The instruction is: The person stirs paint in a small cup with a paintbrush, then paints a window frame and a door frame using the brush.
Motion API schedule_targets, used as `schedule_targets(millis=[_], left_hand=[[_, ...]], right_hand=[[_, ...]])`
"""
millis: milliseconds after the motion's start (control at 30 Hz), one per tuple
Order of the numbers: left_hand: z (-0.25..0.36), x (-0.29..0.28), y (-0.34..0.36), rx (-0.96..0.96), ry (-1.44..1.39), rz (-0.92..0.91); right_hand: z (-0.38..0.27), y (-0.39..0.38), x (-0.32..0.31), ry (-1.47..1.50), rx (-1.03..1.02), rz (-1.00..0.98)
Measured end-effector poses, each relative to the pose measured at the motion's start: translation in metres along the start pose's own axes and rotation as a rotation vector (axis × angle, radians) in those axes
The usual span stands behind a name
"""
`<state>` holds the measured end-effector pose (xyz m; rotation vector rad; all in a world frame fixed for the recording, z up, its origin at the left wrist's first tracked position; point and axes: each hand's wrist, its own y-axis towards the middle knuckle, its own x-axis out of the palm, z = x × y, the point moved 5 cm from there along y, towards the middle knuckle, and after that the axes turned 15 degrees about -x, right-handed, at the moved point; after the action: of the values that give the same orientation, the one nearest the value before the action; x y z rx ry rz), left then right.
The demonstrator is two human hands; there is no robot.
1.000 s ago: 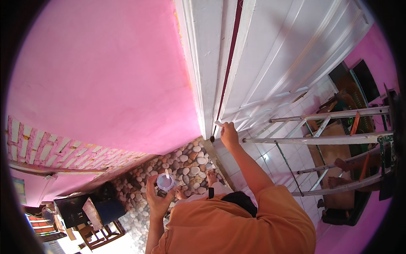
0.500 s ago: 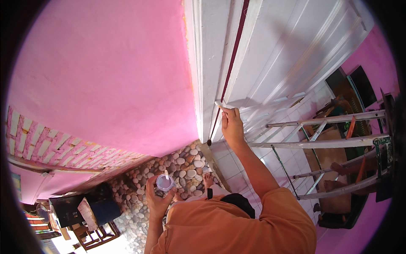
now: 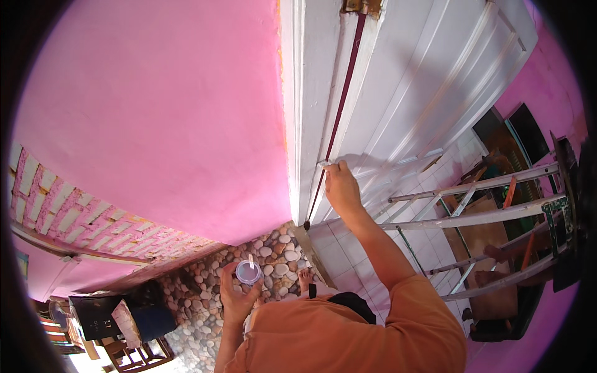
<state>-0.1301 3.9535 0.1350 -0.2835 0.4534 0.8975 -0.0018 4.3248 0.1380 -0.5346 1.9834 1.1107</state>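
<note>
My right hand (image 3: 342, 189) pinches a small paintbrush (image 3: 323, 164), its light tip against the dark red strip (image 3: 341, 109) between a white door (image 3: 404, 81) and its white frame (image 3: 309, 93). The fingers hide most of the brush. Lower and to the left, my left hand (image 3: 235, 301) is wrapped round a small clear plastic cup (image 3: 248, 272). A pale residue shows inside the cup, and a whitish patch or piece lies at its rim; I cannot tell which.
A metal hinge (image 3: 362, 6) sits at the door's top edge in view. On the right stands a ladder (image 3: 479, 214), with another person's feet (image 3: 491, 264) near its rungs. A pink wall (image 3: 155, 112) fills the left. Chairs (image 3: 140, 348) stand at the lower left on a pebble-patterned floor (image 3: 273, 255).
The view has tilted so that the hinge shows and the scene sits lower. My right hand and the brush stay at the red strip, slightly higher along it. The left hand still holds the cup.
</note>
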Motion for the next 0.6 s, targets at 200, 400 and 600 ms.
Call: schedule_targets(millis=[200, 400, 600], left_hand=[[0.004, -0.001, -0.001, 0.073, 0.033, 0.018], [-0.002, 0.005, 0.003, 0.048, 0.024, -0.025], [-0.007, 0.001, 0.004, 0.097, 0.040, 0.048]], right_hand=[[-0.035, 0.053, -0.091, 0.016, -0.108, 0.100], [-0.065, 0.074, -0.167, 0.078, -0.182, 0.355], [-0.068, 0.049, -0.163, -0.030, -0.135, 0.139]])
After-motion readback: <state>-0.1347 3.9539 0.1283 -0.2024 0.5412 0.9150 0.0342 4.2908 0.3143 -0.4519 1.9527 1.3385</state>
